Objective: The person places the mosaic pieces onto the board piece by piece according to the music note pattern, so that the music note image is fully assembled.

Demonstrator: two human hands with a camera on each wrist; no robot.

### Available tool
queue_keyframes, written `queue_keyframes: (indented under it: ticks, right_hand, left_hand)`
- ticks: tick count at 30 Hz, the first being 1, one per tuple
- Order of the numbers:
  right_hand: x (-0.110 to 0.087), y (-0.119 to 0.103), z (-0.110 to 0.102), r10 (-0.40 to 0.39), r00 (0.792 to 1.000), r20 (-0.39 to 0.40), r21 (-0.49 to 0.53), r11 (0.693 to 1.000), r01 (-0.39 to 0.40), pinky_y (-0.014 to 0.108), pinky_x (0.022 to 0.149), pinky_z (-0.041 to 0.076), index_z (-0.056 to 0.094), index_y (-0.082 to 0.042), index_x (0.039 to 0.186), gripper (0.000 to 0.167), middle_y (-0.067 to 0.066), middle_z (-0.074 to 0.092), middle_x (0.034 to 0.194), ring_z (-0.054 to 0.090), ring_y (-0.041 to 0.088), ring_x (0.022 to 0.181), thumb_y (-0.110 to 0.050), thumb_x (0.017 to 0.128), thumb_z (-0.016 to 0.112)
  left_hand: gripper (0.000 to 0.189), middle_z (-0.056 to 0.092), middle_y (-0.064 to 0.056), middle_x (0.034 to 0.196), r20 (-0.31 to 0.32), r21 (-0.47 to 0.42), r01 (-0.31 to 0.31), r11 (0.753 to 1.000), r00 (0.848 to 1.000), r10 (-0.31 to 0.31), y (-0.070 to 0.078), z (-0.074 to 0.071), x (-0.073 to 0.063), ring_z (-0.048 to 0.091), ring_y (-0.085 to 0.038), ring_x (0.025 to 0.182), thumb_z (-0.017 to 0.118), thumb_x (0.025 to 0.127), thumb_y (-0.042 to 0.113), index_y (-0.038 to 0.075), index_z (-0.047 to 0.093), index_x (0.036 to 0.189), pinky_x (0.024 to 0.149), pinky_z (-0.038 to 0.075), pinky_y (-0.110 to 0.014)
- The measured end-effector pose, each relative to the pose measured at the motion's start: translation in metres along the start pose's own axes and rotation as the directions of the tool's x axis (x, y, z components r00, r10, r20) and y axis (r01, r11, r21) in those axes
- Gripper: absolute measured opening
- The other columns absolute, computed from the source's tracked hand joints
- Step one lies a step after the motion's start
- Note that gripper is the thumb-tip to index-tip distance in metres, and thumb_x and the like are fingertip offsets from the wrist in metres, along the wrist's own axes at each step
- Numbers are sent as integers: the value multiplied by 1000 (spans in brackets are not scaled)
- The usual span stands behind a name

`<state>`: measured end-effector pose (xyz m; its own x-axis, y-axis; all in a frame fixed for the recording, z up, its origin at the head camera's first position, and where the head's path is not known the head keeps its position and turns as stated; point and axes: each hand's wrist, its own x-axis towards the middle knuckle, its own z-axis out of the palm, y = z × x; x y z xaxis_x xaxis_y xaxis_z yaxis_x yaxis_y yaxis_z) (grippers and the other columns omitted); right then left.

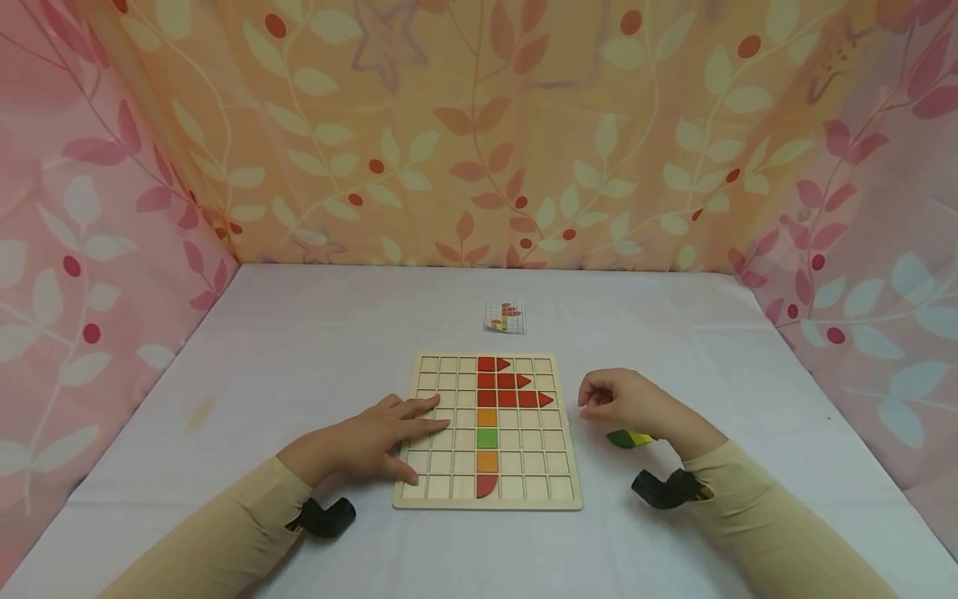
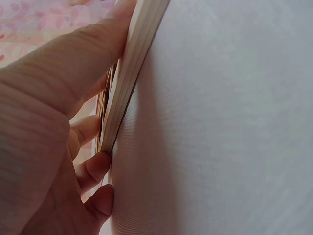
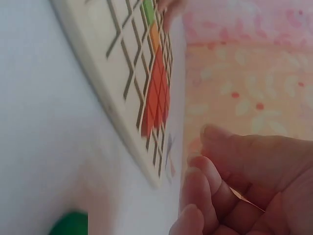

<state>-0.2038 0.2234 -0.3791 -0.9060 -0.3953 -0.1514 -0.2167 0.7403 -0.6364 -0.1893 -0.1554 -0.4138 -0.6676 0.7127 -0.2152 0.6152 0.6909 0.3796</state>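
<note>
A wooden grid board point(image 1: 524, 466) lies flat on the white table. Set in its cells are red squares with pointed ends point(image 1: 506, 398), orange squares point(image 1: 487, 418), a green square point(image 1: 487, 438) and a red rounded piece point(image 1: 486, 486) at the near edge. My left hand point(image 1: 374, 437) rests spread over the board's left side, its thumb along the edge. To the right of the board, my right hand point(image 1: 624, 403) hovers with fingers loosely curled; the right wrist view shows a gap between thumb and fingertips and nothing held. Green and yellow pieces point(image 1: 629, 438) lie partly hidden beneath it.
A small picture card point(image 1: 505, 318) showing a coloured grid figure lies beyond the board. Patterned cloth point(image 1: 479, 133) hangs at the back and both sides of the table point(image 1: 299, 333). A black wrist device point(image 1: 666, 489) hangs at each cuff.
</note>
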Motion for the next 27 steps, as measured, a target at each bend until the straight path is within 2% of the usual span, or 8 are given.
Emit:
queue_keyframes:
  ticks: [8,12,20,27]
  right_hand:
    - [-8,28,-21,156,987,-31,38,987,-155,32,62,44,61,-12,85,12,5,54,76,49,20,74,-19,81,70]
    - [-11,40,-27,209,977,-41,45,977,-207,32,63,46,61,-11,87,14,6,54,77,49,21,73,-21,81,69]
    - [-20,60,-34,231,972,-42,77,971,-228,33,63,45,61,-8,89,15,6,59,82,50,23,76,-19,81,68]
    - [-26,68,-39,245,968,-44,84,967,-241,33,64,45,60,-6,91,13,7,57,84,48,23,78,-15,83,66]
  left_hand:
    - [80,15,7,152,5,4,21,1000,1000,-21,1,1,1,29,-13,112,63,71,60,38,32,141,87,35,-33]
    - [80,15,7,152,6,-2,22,1000,1000,-22,1,1,1,29,-13,112,62,71,61,38,32,141,87,35,-35]
    - [80,14,7,152,10,-5,21,1000,1000,-21,0,2,1,28,-14,113,61,71,62,39,31,141,88,34,-36]
    - [80,13,9,152,14,0,29,1000,999,-29,-2,3,2,28,-14,113,60,70,64,41,30,141,88,35,-35]
